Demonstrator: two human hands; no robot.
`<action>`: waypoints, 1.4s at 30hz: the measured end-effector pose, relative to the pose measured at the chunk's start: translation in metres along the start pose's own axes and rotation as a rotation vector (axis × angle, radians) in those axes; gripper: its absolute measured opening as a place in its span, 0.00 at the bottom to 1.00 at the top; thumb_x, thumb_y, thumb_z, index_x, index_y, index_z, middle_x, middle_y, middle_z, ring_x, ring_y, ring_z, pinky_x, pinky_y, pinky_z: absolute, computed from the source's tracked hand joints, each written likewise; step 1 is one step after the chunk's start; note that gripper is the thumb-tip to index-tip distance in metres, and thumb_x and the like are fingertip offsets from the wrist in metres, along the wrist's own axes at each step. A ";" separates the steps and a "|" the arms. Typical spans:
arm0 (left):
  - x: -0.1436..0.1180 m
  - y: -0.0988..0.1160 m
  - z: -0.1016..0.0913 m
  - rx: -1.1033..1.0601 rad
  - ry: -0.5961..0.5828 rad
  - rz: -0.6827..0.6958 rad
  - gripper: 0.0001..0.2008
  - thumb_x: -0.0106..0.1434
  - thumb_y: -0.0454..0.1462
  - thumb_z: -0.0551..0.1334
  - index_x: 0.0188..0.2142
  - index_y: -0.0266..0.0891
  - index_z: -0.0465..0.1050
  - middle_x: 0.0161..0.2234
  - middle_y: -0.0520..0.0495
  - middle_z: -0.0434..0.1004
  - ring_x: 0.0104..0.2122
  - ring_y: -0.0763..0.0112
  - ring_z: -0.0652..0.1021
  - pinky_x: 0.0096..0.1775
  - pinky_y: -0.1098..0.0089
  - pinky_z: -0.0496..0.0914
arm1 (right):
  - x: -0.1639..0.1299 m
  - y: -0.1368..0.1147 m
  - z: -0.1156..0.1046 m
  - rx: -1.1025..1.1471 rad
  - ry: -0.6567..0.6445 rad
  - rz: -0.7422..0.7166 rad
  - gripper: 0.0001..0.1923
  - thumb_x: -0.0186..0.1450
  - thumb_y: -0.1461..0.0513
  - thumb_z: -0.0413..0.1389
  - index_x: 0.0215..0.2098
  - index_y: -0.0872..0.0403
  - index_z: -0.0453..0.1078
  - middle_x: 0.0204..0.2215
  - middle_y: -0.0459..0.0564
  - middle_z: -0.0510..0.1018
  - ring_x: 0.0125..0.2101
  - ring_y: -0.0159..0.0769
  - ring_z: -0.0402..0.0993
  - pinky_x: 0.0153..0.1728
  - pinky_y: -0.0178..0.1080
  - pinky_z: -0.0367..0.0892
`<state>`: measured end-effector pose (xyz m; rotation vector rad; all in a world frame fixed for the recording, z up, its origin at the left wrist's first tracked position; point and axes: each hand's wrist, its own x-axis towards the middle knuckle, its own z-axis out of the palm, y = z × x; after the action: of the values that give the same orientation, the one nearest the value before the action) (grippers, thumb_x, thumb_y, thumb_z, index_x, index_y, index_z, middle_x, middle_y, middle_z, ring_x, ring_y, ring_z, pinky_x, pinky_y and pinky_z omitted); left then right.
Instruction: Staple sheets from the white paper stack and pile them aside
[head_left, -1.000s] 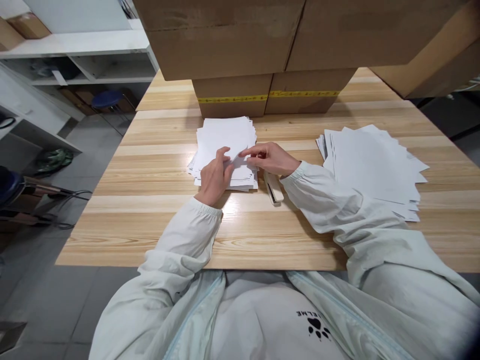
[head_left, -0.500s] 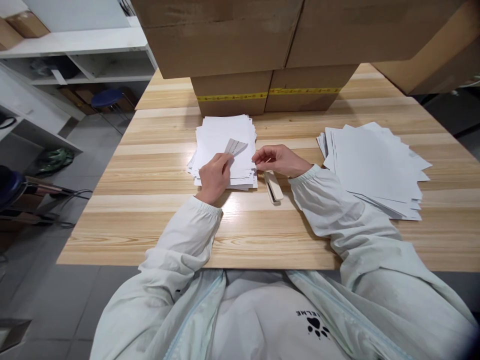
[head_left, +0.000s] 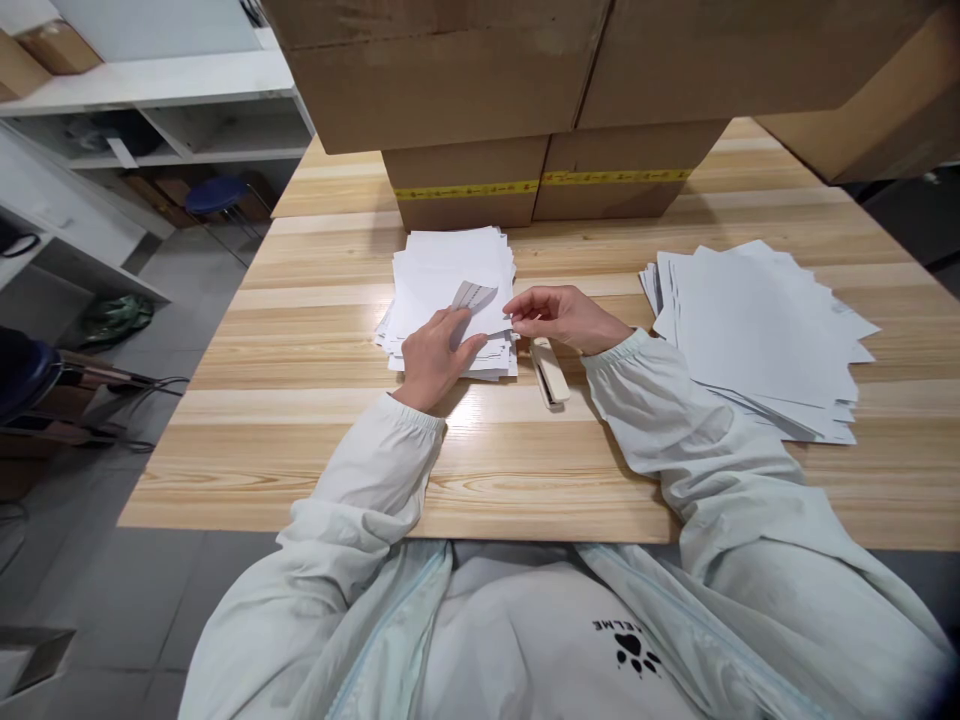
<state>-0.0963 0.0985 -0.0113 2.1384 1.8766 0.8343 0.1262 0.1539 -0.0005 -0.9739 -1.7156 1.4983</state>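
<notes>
A stack of white paper sheets lies before me, its edges uneven. On the top sheet, a turned-over flap shows printing on its underside. My left hand rests on the stack's lower left, fingertips at the flap, thumb spread away from the fingers. At the right edge of the stack, my right hand pinches the edge of the sheet between thumb and fingers. Just below that hand a cream stapler lies on the table, its far end close to the palm.
A second, fanned-out pile of paper lies to the right on the wooden table. Large cardboard boxes with yellow tape stand stacked at the back. Off to the left are white shelves and a blue stool.
My left thumb has spread out from the fingers and now lies over the paper. My right hand stays at the stack's right edge. The view has shifted slightly.
</notes>
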 end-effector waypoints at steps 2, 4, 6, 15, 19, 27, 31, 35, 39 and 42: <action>0.000 0.001 -0.001 0.002 0.001 -0.003 0.17 0.65 0.45 0.65 0.52 0.45 0.76 0.51 0.47 0.81 0.47 0.60 0.79 0.44 0.64 0.70 | 0.000 0.000 0.003 0.066 0.016 0.033 0.18 0.53 0.58 0.71 0.40 0.55 0.78 0.32 0.46 0.79 0.32 0.30 0.74 0.38 0.38 0.72; 0.000 0.002 -0.001 0.001 0.000 -0.003 0.16 0.66 0.45 0.64 0.52 0.46 0.76 0.52 0.47 0.80 0.47 0.60 0.79 0.45 0.64 0.71 | 0.000 0.001 0.007 0.132 0.046 0.057 0.18 0.52 0.58 0.71 0.39 0.55 0.77 0.31 0.45 0.78 0.31 0.30 0.74 0.36 0.37 0.73; 0.000 0.003 -0.002 -0.002 -0.003 -0.002 0.16 0.67 0.44 0.62 0.51 0.46 0.76 0.53 0.47 0.80 0.49 0.59 0.79 0.46 0.63 0.71 | 0.001 0.002 0.010 0.198 0.086 0.082 0.19 0.52 0.59 0.72 0.40 0.54 0.77 0.29 0.43 0.77 0.29 0.28 0.74 0.35 0.35 0.74; 0.002 0.002 -0.002 -0.104 0.007 0.021 0.13 0.69 0.41 0.59 0.46 0.41 0.80 0.50 0.44 0.82 0.50 0.60 0.80 0.50 0.64 0.71 | 0.011 0.003 0.020 0.342 0.209 0.177 0.14 0.53 0.64 0.70 0.37 0.55 0.76 0.25 0.42 0.77 0.24 0.25 0.72 0.27 0.30 0.74; 0.010 0.004 -0.005 -0.299 -0.033 0.002 0.12 0.69 0.39 0.58 0.41 0.41 0.82 0.45 0.46 0.84 0.47 0.63 0.81 0.49 0.66 0.71 | 0.013 -0.001 0.024 0.370 0.261 0.186 0.13 0.52 0.66 0.70 0.36 0.55 0.77 0.27 0.44 0.78 0.24 0.24 0.73 0.27 0.29 0.75; 0.012 0.006 0.004 -0.585 0.051 -0.138 0.11 0.66 0.41 0.61 0.40 0.41 0.82 0.45 0.47 0.84 0.46 0.65 0.81 0.52 0.64 0.72 | 0.011 -0.002 0.022 0.433 0.177 0.180 0.20 0.48 0.64 0.74 0.38 0.54 0.77 0.31 0.44 0.77 0.30 0.26 0.73 0.33 0.33 0.79; 0.009 0.007 0.002 -0.621 0.022 -0.154 0.11 0.63 0.42 0.66 0.42 0.40 0.81 0.47 0.45 0.84 0.49 0.62 0.80 0.55 0.61 0.71 | 0.011 0.001 0.023 0.463 0.128 0.137 0.23 0.47 0.62 0.75 0.40 0.53 0.77 0.32 0.42 0.75 0.32 0.26 0.73 0.37 0.34 0.79; 0.008 0.009 0.000 -0.601 0.020 -0.164 0.12 0.61 0.41 0.68 0.42 0.40 0.81 0.47 0.44 0.84 0.50 0.61 0.80 0.56 0.59 0.70 | 0.011 0.003 0.023 0.468 0.093 0.108 0.24 0.48 0.60 0.74 0.43 0.52 0.77 0.34 0.43 0.76 0.33 0.27 0.74 0.40 0.35 0.79; 0.008 0.007 0.003 -0.606 0.037 -0.165 0.12 0.61 0.42 0.68 0.43 0.40 0.81 0.46 0.44 0.84 0.49 0.61 0.80 0.55 0.59 0.70 | 0.009 0.003 0.021 0.470 0.059 0.076 0.27 0.47 0.61 0.74 0.45 0.53 0.77 0.36 0.44 0.78 0.34 0.28 0.75 0.40 0.35 0.78; 0.008 0.006 0.003 -0.601 0.043 -0.161 0.12 0.61 0.42 0.67 0.43 0.40 0.81 0.45 0.45 0.84 0.48 0.62 0.80 0.55 0.59 0.71 | 0.009 0.002 0.021 0.466 0.048 0.069 0.29 0.46 0.62 0.74 0.46 0.53 0.76 0.35 0.44 0.79 0.33 0.28 0.75 0.39 0.35 0.77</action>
<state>-0.0886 0.1060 -0.0087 1.5928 1.5248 1.2215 0.1041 0.1511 -0.0054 -0.8152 -1.2254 1.7951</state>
